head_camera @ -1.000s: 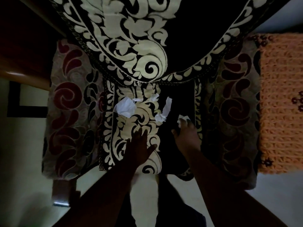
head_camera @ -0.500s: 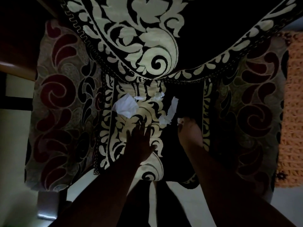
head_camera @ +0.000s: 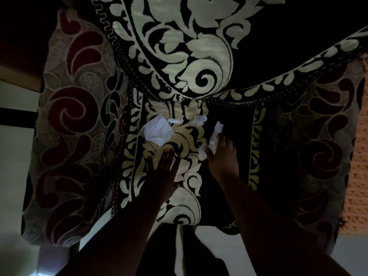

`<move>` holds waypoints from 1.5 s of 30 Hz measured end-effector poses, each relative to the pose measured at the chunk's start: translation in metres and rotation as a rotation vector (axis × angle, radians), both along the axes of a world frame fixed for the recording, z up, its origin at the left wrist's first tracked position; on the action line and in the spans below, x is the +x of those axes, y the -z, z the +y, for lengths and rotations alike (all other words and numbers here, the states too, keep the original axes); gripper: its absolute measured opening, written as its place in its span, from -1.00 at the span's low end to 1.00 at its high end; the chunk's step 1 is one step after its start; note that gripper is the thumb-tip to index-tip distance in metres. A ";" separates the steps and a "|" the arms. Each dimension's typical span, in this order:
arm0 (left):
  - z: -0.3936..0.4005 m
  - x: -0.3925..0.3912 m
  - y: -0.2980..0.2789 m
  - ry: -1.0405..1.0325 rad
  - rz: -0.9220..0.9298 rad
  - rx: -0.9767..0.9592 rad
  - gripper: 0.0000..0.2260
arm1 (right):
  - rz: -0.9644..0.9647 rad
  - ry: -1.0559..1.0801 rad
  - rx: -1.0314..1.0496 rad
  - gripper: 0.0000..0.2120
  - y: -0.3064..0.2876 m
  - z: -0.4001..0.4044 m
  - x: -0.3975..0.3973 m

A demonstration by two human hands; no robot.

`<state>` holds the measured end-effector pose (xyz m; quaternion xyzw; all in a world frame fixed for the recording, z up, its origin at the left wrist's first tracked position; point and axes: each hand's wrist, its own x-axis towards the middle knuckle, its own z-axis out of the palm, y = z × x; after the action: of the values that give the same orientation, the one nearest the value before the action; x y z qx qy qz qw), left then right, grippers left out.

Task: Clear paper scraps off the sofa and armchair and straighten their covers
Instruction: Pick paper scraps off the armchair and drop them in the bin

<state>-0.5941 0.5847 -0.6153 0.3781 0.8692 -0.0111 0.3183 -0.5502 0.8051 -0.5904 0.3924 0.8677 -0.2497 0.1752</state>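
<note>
An armchair fills the view, draped with a black-and-cream patterned cover (head_camera: 185,204) over its seat and back. White paper scraps lie on the seat: a large crumpled scrap (head_camera: 157,129), two tiny scraps (head_camera: 174,120) (head_camera: 200,119), and a long twisted scrap (head_camera: 216,134). My right hand (head_camera: 223,156) has its fingers curled onto the long twisted scrap. My left hand (head_camera: 164,168) rests flat on the cover with straight fingers, just below the large scrap.
The armchair's arms (head_camera: 73,136) (head_camera: 310,156) carry maroon swirl fabric. An orange knitted cover (head_camera: 358,156) lies at the right edge. Pale floor (head_camera: 14,176) shows at left and below, and a wooden edge (head_camera: 20,70) at upper left.
My right hand has moved left from the small scrap by the dark strip onto the long twisted scrap. My left hand has slid slightly forward. The view has drawn closer to the seat.
</note>
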 end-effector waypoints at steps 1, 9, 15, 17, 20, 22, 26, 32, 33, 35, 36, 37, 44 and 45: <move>-0.002 -0.001 0.002 0.008 0.014 0.011 0.00 | -0.050 -0.013 -0.024 -0.24 0.001 -0.002 -0.002; -0.005 -0.001 0.006 0.024 0.059 0.056 -0.04 | -0.135 -0.236 0.066 -0.61 0.019 -0.009 -0.025; -0.012 -0.007 0.004 -0.071 0.073 0.072 -0.02 | 0.153 -0.155 -0.040 -0.61 0.001 -0.008 -0.044; -0.016 -0.008 0.006 -0.111 0.067 0.068 -0.03 | 0.180 -0.173 -0.010 -0.56 0.001 -0.008 -0.056; -0.015 -0.008 0.007 -0.118 0.058 0.054 -0.03 | 0.092 -0.186 0.003 -0.39 0.002 -0.004 -0.080; -0.014 -0.007 0.008 -0.122 0.064 0.046 -0.02 | -0.056 -0.284 0.051 -0.26 0.005 -0.002 -0.093; -0.015 -0.009 0.003 -0.115 0.116 0.045 -0.04 | -0.191 -0.367 0.084 -0.45 0.019 -0.003 -0.104; -0.024 -0.011 0.001 -0.258 0.103 0.002 0.01 | 0.021 -0.431 0.115 -0.72 0.016 -0.009 -0.098; -0.025 -0.010 0.001 -0.267 0.104 0.003 0.02 | 0.083 -0.444 0.106 -0.74 0.012 -0.009 -0.098; -0.025 -0.009 -0.001 -0.286 0.106 0.014 0.03 | 0.212 -0.461 0.064 -0.82 0.007 -0.009 -0.101; -0.024 -0.008 -0.001 -0.295 0.105 0.022 0.04 | 0.269 -0.456 0.022 -0.86 0.006 -0.009 -0.105; -0.023 -0.008 -0.001 -0.303 0.104 0.025 0.05 | 0.318 -0.450 -0.024 -0.88 0.004 -0.011 -0.109; -0.022 -0.002 -0.001 -0.344 0.144 -0.015 0.00 | 0.214 -0.531 0.033 -0.54 0.032 -0.021 -0.138; -0.022 -0.001 -0.001 -0.341 0.142 -0.019 0.00 | 0.159 -0.566 0.123 -0.48 0.039 -0.021 -0.138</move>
<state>-0.5950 0.5631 -0.6143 0.2204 0.9409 0.0081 0.2570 -0.6878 0.7842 -0.6296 0.1241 0.9671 -0.1678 0.1455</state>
